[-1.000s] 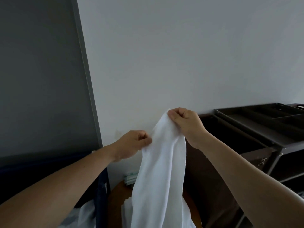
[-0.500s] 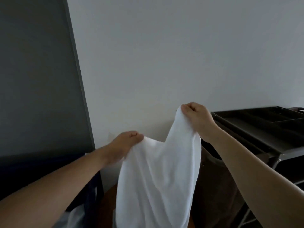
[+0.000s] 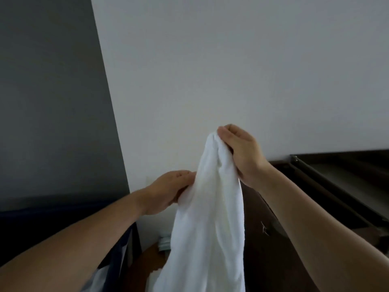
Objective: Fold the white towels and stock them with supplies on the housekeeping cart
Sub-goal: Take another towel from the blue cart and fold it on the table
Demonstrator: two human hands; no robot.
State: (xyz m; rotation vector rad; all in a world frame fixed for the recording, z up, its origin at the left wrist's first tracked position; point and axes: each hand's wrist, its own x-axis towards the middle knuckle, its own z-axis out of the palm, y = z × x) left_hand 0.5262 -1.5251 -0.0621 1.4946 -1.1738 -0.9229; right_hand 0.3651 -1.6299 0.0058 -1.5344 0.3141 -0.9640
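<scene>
White terry bunched in right hand (image 3: 240, 152) at centre of frame, fingers curled round top of white towel (image 3: 210, 218). Lower and to its left, left hand (image 3: 168, 190) pinches towel's side edge. Towel hangs down to bottom edge (loosely gathered, unfolded). Dark housekeeping cart (image 3: 336, 182) at right, behind right forearm. Pale wall (image 3: 210, 70) beyond; grey panel (image 3: 48, 102) upper left.

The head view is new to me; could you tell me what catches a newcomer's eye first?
A white towel hangs bunched at centre, its top pinched by the right hand and its left edge held lower by the left hand. A dark housekeeping cart stands at right against the pale wall.
</scene>
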